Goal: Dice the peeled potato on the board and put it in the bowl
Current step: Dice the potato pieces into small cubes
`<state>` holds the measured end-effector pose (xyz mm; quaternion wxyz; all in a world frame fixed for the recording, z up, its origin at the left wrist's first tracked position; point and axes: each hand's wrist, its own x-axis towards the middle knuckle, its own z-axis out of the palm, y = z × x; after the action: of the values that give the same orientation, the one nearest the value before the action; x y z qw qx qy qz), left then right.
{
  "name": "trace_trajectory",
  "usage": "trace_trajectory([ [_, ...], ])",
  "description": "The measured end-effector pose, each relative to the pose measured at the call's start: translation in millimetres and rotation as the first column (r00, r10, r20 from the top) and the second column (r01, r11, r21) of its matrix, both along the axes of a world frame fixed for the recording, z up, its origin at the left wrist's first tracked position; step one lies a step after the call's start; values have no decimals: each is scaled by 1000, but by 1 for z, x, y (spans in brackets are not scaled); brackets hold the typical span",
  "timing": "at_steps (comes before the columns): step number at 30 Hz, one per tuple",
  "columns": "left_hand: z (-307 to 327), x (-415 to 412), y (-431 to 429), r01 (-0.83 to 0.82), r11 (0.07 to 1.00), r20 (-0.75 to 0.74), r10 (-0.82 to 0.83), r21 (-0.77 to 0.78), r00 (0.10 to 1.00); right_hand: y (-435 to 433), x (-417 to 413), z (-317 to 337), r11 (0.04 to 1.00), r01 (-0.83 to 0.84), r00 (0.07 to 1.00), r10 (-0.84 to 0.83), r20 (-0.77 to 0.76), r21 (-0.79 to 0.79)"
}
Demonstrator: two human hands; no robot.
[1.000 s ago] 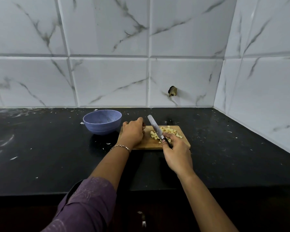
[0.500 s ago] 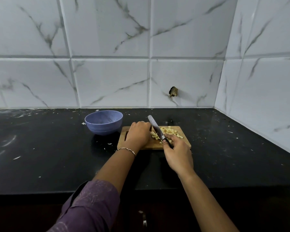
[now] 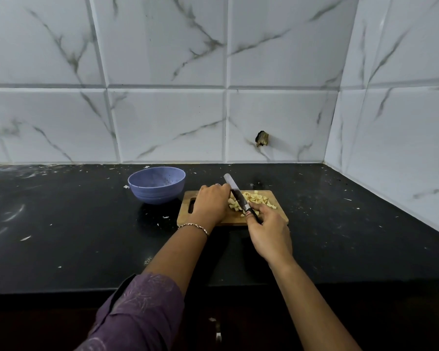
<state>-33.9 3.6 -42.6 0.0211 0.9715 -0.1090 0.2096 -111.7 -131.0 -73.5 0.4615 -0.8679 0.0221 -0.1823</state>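
A black speckled stone bench is carrying a rectangular wooden cutting board, with a round lavender plastic bowl sitting just left of it. The left hand is resting on the board, fingers curled under, and I cannot tell whether they are holding anything. The right hand, fingers wrapped, is gripping a dark-handled steel knife over pale diced potato pieces on the board.

White marble-veined wall tiles behind a speckled black countertop
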Motion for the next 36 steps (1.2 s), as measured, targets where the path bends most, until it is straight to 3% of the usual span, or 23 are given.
trace_trajectory([
  [8,6,4,9,-52,986,-157,27,-157,987,1,2,0,1000,2,1000,-2,-10,1],
  [25,5,8,-5,-18,976,-29,25,219,999,0,1,2,1000,-3,1000,3,-21,0],
  [36,4,11,1,31,970,-27,-26,240,999,0,-2,4,1000,13,1000,-13,-10,14],
])
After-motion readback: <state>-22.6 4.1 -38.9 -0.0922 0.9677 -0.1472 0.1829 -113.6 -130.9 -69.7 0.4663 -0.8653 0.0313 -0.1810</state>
